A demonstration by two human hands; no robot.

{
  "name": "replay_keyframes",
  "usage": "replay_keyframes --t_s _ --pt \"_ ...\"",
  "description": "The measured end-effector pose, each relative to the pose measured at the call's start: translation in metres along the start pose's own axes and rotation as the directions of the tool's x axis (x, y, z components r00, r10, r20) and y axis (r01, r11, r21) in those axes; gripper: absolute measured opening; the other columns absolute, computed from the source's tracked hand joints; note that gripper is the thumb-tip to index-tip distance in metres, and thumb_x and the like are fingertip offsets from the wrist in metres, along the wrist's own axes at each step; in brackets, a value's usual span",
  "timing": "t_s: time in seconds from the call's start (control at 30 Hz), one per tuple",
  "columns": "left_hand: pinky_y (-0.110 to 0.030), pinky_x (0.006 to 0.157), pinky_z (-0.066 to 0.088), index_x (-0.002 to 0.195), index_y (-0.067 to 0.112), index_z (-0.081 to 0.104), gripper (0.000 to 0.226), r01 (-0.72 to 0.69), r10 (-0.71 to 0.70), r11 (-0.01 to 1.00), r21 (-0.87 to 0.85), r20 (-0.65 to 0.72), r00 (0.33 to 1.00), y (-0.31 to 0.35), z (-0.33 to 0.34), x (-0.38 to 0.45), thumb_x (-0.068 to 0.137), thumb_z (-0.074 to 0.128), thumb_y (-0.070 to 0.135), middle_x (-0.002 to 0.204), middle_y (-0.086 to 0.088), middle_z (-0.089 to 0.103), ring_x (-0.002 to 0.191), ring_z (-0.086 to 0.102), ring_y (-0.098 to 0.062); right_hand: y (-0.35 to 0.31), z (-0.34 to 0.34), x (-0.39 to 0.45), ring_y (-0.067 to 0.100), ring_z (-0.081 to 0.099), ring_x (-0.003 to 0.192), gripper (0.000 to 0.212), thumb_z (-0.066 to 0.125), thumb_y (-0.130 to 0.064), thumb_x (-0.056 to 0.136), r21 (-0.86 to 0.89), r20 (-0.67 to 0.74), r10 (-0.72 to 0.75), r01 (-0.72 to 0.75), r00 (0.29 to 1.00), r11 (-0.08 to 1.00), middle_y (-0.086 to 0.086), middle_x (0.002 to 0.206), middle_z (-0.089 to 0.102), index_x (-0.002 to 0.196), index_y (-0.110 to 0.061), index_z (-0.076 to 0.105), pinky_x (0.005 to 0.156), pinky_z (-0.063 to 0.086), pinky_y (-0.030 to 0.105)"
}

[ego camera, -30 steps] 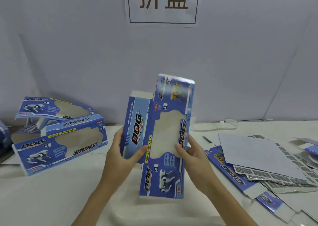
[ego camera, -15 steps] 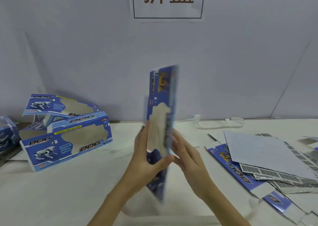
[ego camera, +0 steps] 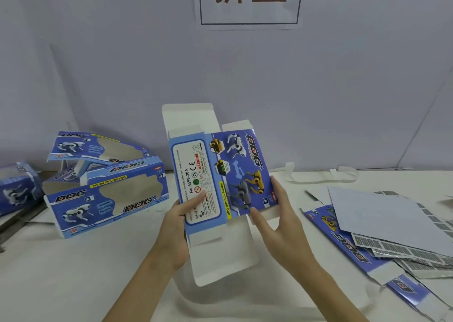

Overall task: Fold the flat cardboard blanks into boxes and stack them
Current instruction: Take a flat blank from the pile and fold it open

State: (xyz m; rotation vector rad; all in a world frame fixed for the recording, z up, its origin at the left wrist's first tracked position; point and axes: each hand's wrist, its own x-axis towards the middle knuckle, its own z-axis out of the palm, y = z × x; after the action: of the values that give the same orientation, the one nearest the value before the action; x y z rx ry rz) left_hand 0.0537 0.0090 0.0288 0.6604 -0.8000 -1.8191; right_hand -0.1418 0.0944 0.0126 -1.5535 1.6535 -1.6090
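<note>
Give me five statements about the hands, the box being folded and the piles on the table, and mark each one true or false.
1. Both hands hold the cardboard blank. True: the left hand and right hand grip it.
2. The blank's end flaps are tucked shut. False: they stick out open.
3. Folded boxes lie to the left. True.
4. The flat blanks lie to the left too. False: they lie to the right.
5. The held blank shows its window side. False: printed back with warning text.
</note>
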Motion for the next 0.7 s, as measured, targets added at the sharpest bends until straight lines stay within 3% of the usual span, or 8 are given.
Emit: replay_keyframes --t_s 0.13,0.23,0.33,0.47,0.53,0.57,0.63,0.7 --pt "-0.038 0.068 0.065 0.131 0.021 0.066 0.062 -0.054 0.045 0.991 0.122 0.078 0.996 -0.002 0.007 -0.008 0.074 0.086 0.03 0.117 -0.011 0.078 0.097 0.078 -0.03 0.0 -0.001 0.003 -0.014 0.049 0.127 0.078 0.072 -0.064 0.079 0.045 0.003 0.063 -0.063 0.998 0.997 -0.028 0.141 0.052 0.148 -0.042 0.042 0.091 0.044 0.001" --pt "-0.034 0.076 0.064 0.132 0.039 0.068 0.084 -0.08 0.05 0.973 0.216 0.145 0.988 -0.01 0.021 -0.017 0.057 0.087 0.073 0.125 -0.004 0.076 0.111 0.075 -0.027 -0.005 0.002 0.002 -0.006 0.059 0.117 0.082 0.08 -0.072 0.073 0.163 0.011 0.154 -0.154 0.988 0.975 -0.019 0.133 0.06 0.143 -0.041 0.051 0.091 0.05 0.012" --pt "-0.035 0.081 0.063 0.118 0.051 0.073 0.082 -0.083 0.042 0.971 0.222 0.184 0.982 -0.014 0.026 -0.022 0.047 0.076 0.093 0.128 -0.002 0.075 0.116 0.073 -0.026 -0.015 -0.002 0.003 -0.005 0.065 0.108 0.073 0.078 -0.067 0.068 0.293 0.021 0.176 -0.174 0.984 0.94 -0.029 0.116 0.069 0.134 -0.048 0.055 0.079 0.054 0.012" --pt "-0.043 0.089 0.063 0.138 0.043 0.062 0.096 -0.095 0.06 0.961 0.26 0.141 0.988 -0.015 0.025 -0.02 0.058 0.06 0.097 0.127 -0.001 0.075 0.117 0.072 -0.028 -0.024 0.001 -0.006 0.008 0.067 0.118 0.063 0.072 -0.058 0.081 0.245 0.17 0.045 -0.087 0.984 0.966 -0.014 0.127 0.069 0.138 -0.035 0.059 0.101 0.054 0.03" --pt "-0.036 0.077 0.065 0.136 0.043 0.064 0.074 -0.135 0.097 0.959 0.247 0.161 0.982 -0.015 0.026 -0.021 0.076 0.056 0.086 0.116 0.002 0.079 0.106 0.077 -0.024 -0.029 0.01 -0.015 0.003 0.061 0.126 0.078 0.067 -0.073 0.075 0.251 0.257 0.03 -0.097 0.966 0.963 -0.02 0.135 0.06 0.144 -0.042 0.049 0.099 0.054 0.027" --pt "-0.033 0.07 0.064 0.129 0.044 0.07 0.067 -0.145 0.11 0.965 0.217 0.166 0.98 -0.014 0.025 -0.021 0.074 0.065 0.082 0.111 0.001 0.08 0.099 0.078 -0.022 -0.031 0.013 -0.018 -0.001 0.058 0.128 0.085 0.065 -0.081 0.07 0.263 0.276 0.036 -0.111 0.96 0.958 -0.024 0.135 0.057 0.145 -0.047 0.044 0.098 0.054 0.024" --pt "-0.032 0.062 0.063 0.128 0.036 0.072 0.092 -0.156 0.133 0.975 0.16 0.141 0.981 -0.009 0.023 -0.021 0.047 0.09 0.076 0.11 -0.004 0.08 0.09 0.08 -0.023 -0.033 0.014 -0.017 -0.005 0.055 0.13 0.095 0.066 -0.088 0.063 0.277 0.293 0.043 -0.128 0.955 0.952 -0.031 0.135 0.057 0.145 -0.053 0.036 0.1 0.052 0.02" --pt "-0.035 0.064 0.063 0.144 0.034 0.058 0.116 -0.192 0.17 0.968 0.162 0.144 0.975 -0.002 0.023 -0.021 0.04 0.095 0.072 0.12 -0.006 0.077 0.097 0.078 -0.027 -0.032 0.01 -0.014 -0.008 0.055 0.13 0.098 0.069 -0.083 0.063 0.302 0.295 0.049 -0.141 0.954 0.943 -0.031 0.137 0.058 0.149 -0.054 0.031 0.098 0.051 0.017"
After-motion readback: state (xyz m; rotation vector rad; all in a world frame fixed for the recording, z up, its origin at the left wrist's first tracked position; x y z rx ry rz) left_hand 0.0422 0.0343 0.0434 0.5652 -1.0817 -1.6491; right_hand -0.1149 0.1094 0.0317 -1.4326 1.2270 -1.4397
